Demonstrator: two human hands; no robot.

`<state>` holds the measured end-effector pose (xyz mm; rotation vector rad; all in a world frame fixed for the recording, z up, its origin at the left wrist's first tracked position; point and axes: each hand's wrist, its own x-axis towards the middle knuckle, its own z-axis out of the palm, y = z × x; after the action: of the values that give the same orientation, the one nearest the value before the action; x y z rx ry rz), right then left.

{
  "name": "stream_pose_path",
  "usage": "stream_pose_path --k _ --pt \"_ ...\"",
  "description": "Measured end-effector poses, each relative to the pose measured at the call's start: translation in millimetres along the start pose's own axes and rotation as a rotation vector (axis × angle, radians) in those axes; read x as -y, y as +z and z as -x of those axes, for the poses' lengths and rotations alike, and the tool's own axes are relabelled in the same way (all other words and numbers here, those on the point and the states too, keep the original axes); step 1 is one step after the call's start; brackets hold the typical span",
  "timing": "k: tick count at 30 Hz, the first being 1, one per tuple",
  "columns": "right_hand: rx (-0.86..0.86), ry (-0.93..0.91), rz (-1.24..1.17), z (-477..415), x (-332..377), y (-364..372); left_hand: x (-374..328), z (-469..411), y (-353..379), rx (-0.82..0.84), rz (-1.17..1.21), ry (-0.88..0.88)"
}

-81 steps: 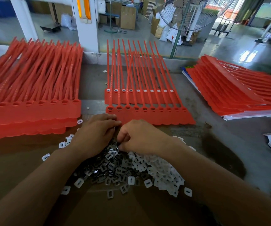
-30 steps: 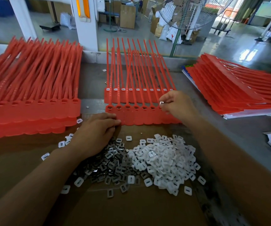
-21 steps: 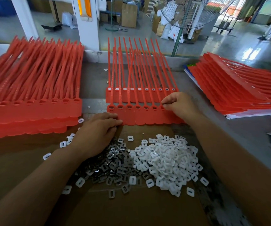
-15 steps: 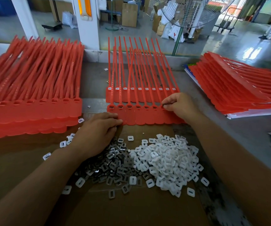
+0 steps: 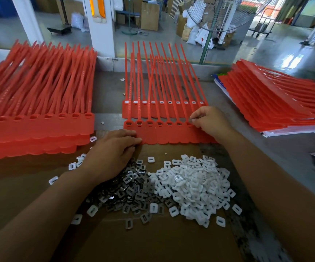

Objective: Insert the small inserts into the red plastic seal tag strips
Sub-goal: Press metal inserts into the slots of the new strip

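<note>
Two rows of red seal tag strips (image 5: 164,133) lie side by side in the middle of the bench, tails pointing away. The near row has dark metal inserts in several heads; the far row shows white ones. My right hand (image 5: 209,121) pinches a small metal insert (image 5: 191,121) at a head near the row's right end. My left hand (image 5: 111,154) rests with curled fingers on the metal insert pile (image 5: 132,193), fingertips touching the row's left tag. A heap of white plastic inserts (image 5: 194,186) lies beside it on brown cardboard (image 5: 152,242).
A thick stack of red strips (image 5: 37,114) fills the left of the bench. Another stack (image 5: 277,103) lies on white paper at the right. Loose white inserts are scattered near my left wrist. A low ledge and a floor fan (image 5: 221,14) stand behind.
My right hand left the insert piles carrying one insert, moved up to the near row of tags and lowered onto a head there. My left hand has stayed in place.
</note>
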<state>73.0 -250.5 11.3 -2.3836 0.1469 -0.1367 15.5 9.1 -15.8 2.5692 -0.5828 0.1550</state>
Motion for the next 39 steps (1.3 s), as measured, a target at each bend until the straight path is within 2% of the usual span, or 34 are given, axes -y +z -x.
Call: stream_pose_path --k 17,24,34,39 --pt "0.013 0.034 0.008 2.0 2.5 4.9 2.9 -0.2 2.0 -0.008 0.01 0.007" --pt "-0.013 -0.008 0.08 -0.1 1.6 3.9 2.6 -0.8 1.7 -0.01 0.007 0.008" --pt "0.029 -0.093 0.192 3.1 4.4 -0.5 0.7 -0.3 0.9 -0.009 0.003 0.0" --pt "0.082 -0.076 0.271 1.0 8.5 0.7 -0.3 0.2 0.5 -0.007 -0.004 -0.001"
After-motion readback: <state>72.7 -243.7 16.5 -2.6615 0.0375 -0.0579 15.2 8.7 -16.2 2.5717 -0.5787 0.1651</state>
